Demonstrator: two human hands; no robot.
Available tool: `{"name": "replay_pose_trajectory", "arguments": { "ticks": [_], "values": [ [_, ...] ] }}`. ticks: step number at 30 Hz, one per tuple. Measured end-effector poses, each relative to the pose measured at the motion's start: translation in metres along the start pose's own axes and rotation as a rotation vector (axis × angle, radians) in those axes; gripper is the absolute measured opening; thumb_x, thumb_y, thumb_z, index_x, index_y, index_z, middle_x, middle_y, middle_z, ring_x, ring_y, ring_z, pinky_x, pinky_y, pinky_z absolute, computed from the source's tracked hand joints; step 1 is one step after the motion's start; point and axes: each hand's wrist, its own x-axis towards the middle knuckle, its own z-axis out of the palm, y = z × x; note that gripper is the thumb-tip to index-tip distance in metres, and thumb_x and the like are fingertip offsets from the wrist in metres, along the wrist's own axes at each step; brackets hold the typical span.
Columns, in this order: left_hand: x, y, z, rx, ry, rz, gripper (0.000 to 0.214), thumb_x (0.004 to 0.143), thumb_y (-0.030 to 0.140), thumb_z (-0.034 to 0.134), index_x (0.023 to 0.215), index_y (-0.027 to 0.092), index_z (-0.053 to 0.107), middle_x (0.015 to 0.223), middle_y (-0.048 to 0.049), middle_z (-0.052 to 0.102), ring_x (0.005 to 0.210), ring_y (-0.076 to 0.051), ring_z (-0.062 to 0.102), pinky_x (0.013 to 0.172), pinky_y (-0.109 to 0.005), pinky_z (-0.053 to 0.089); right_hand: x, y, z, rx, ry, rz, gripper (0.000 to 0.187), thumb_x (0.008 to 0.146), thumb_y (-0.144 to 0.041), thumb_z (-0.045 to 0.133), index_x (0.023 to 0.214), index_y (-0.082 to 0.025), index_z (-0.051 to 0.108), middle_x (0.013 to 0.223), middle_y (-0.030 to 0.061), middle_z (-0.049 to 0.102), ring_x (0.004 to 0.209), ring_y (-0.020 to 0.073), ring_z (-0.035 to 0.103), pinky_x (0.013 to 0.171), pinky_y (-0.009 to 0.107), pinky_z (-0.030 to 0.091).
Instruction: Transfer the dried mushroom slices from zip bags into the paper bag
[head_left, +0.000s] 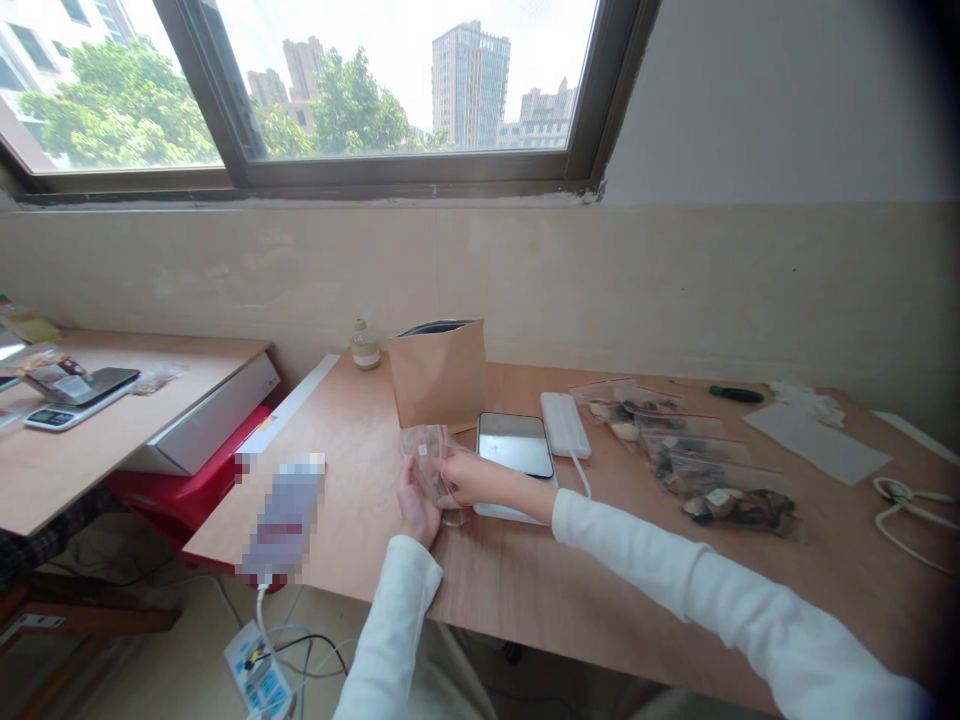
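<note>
My left hand (pixel 417 506) grips a clear zip bag (pixel 426 440) from below, thumb raised along its side. My right hand (pixel 466 477) reaches across from the right, its fingers closed on the same bag; some fingertips are hidden by the plastic. The bag has a reddish line and a small white label, and I cannot make out any contents. Just right of the hands is a kitchen scale (pixel 516 445) with a shiny platform, partly covered by my right forearm. Behind the bag stands a brown kraft paper pouch (pixel 439 378), its top open.
A white plugged-in box (pixel 565 425) lies beside the scale. Farther right are several zip bags of dark dried pieces (pixel 739 503), a green-handled screwdriver (pixel 736 394), and a white sheet (pixel 817 440). A small bottle (pixel 365 346) stands at the back; a power strip (pixel 259 672) lies below left.
</note>
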Motion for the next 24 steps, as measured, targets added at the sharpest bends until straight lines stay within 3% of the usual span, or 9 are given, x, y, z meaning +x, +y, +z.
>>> {"name": "replay_pose_trajectory", "arguments": {
  "ticks": [5,9,11,17,24],
  "values": [
    [-0.001,0.001,0.001,-0.009,-0.018,-0.016,0.042,0.088,0.032,0.048,0.124,0.015,0.059,0.111,-0.0096,0.070,0.106,-0.022,0.064,0.095,-0.034,0.047,-0.002,0.005,-0.005,0.109,0.059,-0.011,0.020,0.074,-0.025,0.069,0.090,-0.016,0.063,0.094,0.0058,0.063,0.086,0.0177,0.055,0.068,0.023,0.042],
    [-0.002,0.001,0.000,-0.019,-0.044,-0.036,0.044,0.089,0.033,0.048,0.130,0.018,0.054,0.117,-0.0099,0.068,0.103,-0.024,0.065,0.093,-0.039,0.050,-0.010,0.006,-0.021,0.204,0.069,0.125,0.016,0.076,-0.025,0.065,0.088,-0.015,0.064,0.076,0.0001,0.063,0.063,0.0113,0.052,0.054,0.021,0.035],
    [0.000,0.001,-0.001,-0.034,-0.063,-0.024,0.046,0.090,0.033,0.049,0.134,0.022,0.049,0.120,-0.0090,0.066,0.103,-0.023,0.065,0.093,-0.040,0.050,-0.012,0.003,-0.031,0.263,0.112,0.158,0.016,0.078,-0.025,0.062,0.091,-0.016,0.065,0.077,-0.0003,0.065,0.061,0.0105,0.052,0.054,0.020,0.036],
    [0.006,0.001,-0.006,-0.058,-0.084,-0.002,0.050,0.089,0.041,0.052,0.136,0.026,0.045,0.126,-0.0090,0.062,0.117,-0.026,0.057,0.101,-0.047,0.045,-0.005,-0.006,-0.068,0.455,0.403,0.149,0.026,0.078,-0.036,0.065,0.096,-0.017,0.066,0.088,0.0025,0.069,0.076,0.0129,0.060,0.067,0.023,0.044],
    [0.005,0.001,-0.007,-0.040,-0.088,-0.029,0.049,0.090,0.045,0.049,0.135,0.026,0.047,0.123,-0.0109,0.063,0.114,-0.026,0.059,0.099,-0.051,0.045,0.035,-0.006,-0.147,0.317,0.760,0.045,0.029,0.083,-0.039,0.059,0.101,-0.017,0.061,0.089,0.0024,0.069,0.078,0.0132,0.061,0.071,0.024,0.045]
  ]
}}
